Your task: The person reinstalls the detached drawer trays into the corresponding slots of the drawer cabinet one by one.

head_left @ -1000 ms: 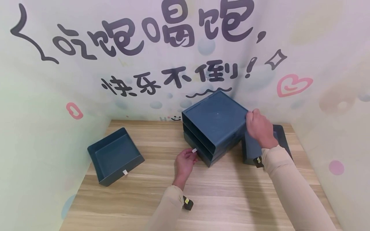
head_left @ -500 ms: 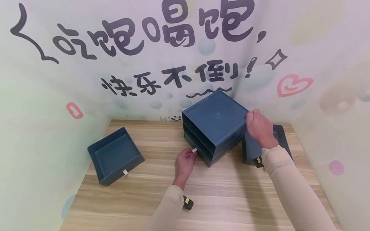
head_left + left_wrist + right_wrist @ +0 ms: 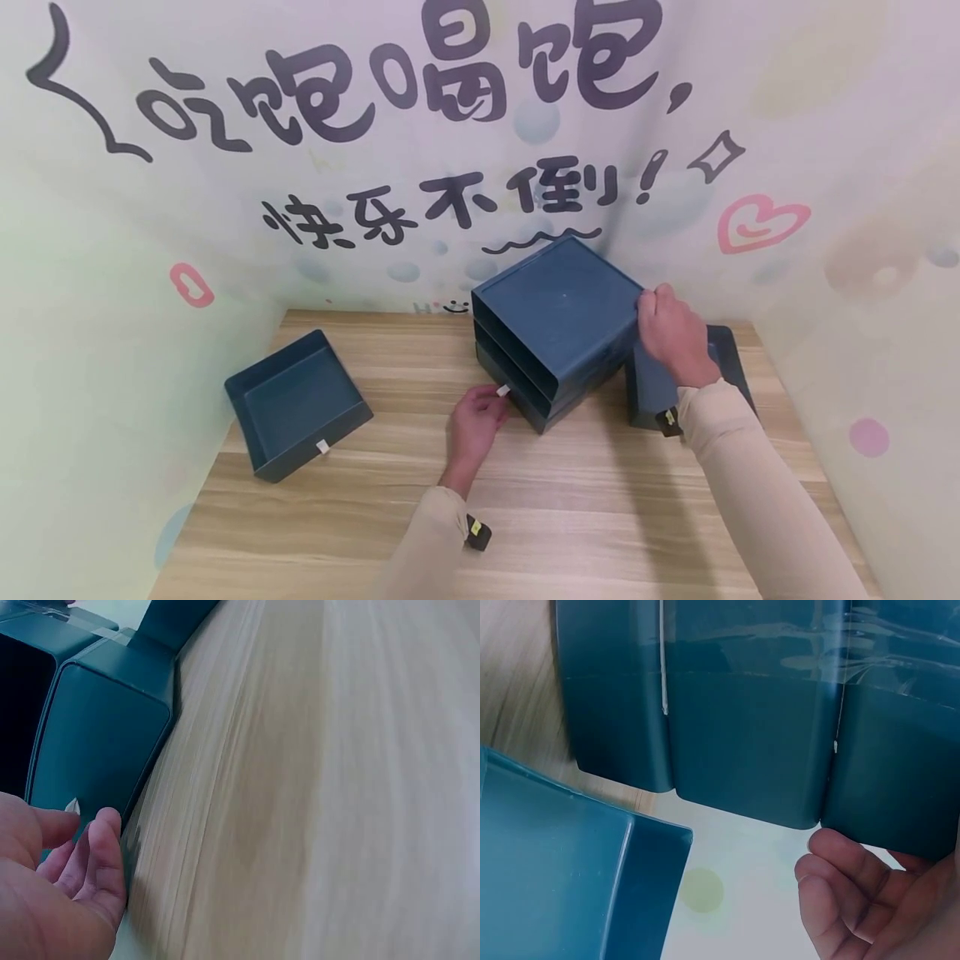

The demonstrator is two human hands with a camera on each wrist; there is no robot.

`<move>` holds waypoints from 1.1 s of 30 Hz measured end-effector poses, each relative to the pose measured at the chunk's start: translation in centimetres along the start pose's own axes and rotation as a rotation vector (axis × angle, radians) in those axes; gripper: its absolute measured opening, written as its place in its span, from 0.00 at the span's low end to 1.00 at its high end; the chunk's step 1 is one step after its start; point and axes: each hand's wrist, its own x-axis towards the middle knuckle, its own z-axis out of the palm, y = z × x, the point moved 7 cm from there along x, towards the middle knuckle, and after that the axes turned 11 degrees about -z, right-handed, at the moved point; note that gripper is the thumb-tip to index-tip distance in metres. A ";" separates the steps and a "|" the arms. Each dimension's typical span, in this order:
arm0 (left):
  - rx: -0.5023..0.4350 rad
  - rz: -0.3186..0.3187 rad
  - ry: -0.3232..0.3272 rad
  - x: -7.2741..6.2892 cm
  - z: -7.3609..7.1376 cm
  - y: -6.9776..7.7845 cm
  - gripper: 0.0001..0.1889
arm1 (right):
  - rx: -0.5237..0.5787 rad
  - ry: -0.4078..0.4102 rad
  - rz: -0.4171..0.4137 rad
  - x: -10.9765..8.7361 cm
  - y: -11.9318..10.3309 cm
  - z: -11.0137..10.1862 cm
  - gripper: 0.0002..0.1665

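Observation:
A dark blue three-tier drawer unit (image 3: 562, 304) stands at an angle near the back wall. Its upper two slots are hollow, while the lowest holds a drawer (image 3: 517, 387) with a white tab (image 3: 503, 389) on its front. My right hand (image 3: 675, 333) grips the unit's upper right corner, the fingers curled behind its rear edge in the right wrist view. By the lowest drawer is my left hand (image 3: 474, 425); in the left wrist view its thumb (image 3: 60, 827) and loosely bent fingers stand slightly apart beside the tab.
A loose blue drawer (image 3: 300, 408) with a white tab lies at the left of the wooden table (image 3: 360, 533). Another blue drawer (image 3: 645, 387) sits at the right, partly hidden by my right arm. Transparent tape (image 3: 780, 645) crosses the unit's side. Printed walls surround the table.
My left hand has drawn slightly left and away from the tab. The unit, its lowest drawer and my right hand hold their places.

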 end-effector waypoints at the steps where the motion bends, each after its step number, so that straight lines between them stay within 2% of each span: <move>1: 0.016 0.013 0.008 -0.1 -0.3 0.0 0.12 | 0.000 0.002 -0.001 0.0 0.0 0.0 0.35; 9: 0.164 0.092 0.135 -0.6 -2.9 0.9 0.14 | -0.001 0.009 -0.003 -0.1 -0.1 -0.2 0.36; 14: 0.193 0.114 0.207 -0.8 -5.0 1.4 0.14 | 0.009 0.000 0.001 -0.1 -0.2 -0.2 0.35; 17: 0.211 0.114 0.244 -1.2 -6.5 1.7 0.14 | 0.013 -0.004 0.001 -0.1 -0.2 -0.1 0.35; 25: 0.236 0.100 0.345 -1.6 -10.4 1.4 0.14 | 0.015 -0.003 0.008 -0.1 0.0 -0.1 0.33; 33: 0.287 0.081 0.427 -2.5 -12.9 1.4 0.15 | 0.020 -0.006 0.007 -0.1 -0.1 0.0 0.34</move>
